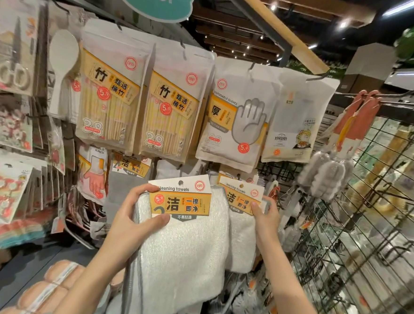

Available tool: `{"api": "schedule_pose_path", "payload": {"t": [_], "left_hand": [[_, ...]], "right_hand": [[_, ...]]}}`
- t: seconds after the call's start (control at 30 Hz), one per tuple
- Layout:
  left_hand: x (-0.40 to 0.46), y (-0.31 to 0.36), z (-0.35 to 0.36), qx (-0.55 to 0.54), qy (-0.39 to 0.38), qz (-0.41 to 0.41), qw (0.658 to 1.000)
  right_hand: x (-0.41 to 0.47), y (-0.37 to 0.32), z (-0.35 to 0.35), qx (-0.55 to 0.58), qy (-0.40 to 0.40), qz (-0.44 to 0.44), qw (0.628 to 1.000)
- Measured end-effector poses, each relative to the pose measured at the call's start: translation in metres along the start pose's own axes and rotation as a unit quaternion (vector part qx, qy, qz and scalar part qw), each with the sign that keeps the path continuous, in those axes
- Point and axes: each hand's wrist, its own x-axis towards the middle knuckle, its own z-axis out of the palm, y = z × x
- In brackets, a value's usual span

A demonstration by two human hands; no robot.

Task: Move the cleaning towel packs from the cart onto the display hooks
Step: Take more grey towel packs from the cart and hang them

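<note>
Two cleaning towel packs are in the hands, both held up in front of the display's lower row. The left hand [133, 215] grips the near towel pack [183, 241] at its upper left corner, thumb across the yellow header card [179, 199] and the fingers [147, 189] curled over the card's top edge. The right hand [266, 218] holds the second towel pack [241, 235], just right of and partly behind the first, with its thumb pressed on the right edge of that pack's card; its fingers are hidden behind the pack, so their curl cannot be told.

Above hang two bamboo stick pouches [109, 101] side by side, then one disposable gloves pouch [233, 119] and one white pouch [299, 119] further right. At least one more towel card [229, 176] shows on the lower row behind the held packs, though its hook is hidden.

Room is tight: the pouches' bottom edges hang just above the first pack's card, a household gloves pack [93, 173] crowds the left, and hanging brushes [327, 172] and a wire grid panel [373, 217] close the right side.
</note>
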Motion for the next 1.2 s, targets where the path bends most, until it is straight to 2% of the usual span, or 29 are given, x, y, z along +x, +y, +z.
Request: {"api": "schedule_pose_path", "payload": {"t": [0.27,0.53,0.77,1.07,1.2], "left_hand": [[0.004,-0.004,0.016,-0.011,-0.032,-0.004,0.999],[0.008,-0.004,0.027,-0.021,-0.042,0.006,0.999],[0.012,-0.002,0.034,-0.039,-0.052,0.007,0.998],[0.016,-0.005,0.040,-0.038,-0.069,0.009,0.997],[0.019,-0.005,0.043,-0.034,-0.069,0.012,0.997]], "right_hand": [[0.011,0.000,0.015,-0.041,0.049,-0.030,0.998],[0.044,0.003,0.022,-0.099,0.091,-0.002,0.991],[0.051,0.002,0.029,-0.128,0.122,-0.020,0.984],[0.034,-0.001,0.011,-0.213,0.067,-0.025,0.974],[0.019,-0.024,0.000,-0.152,0.022,-0.021,0.988]]}}
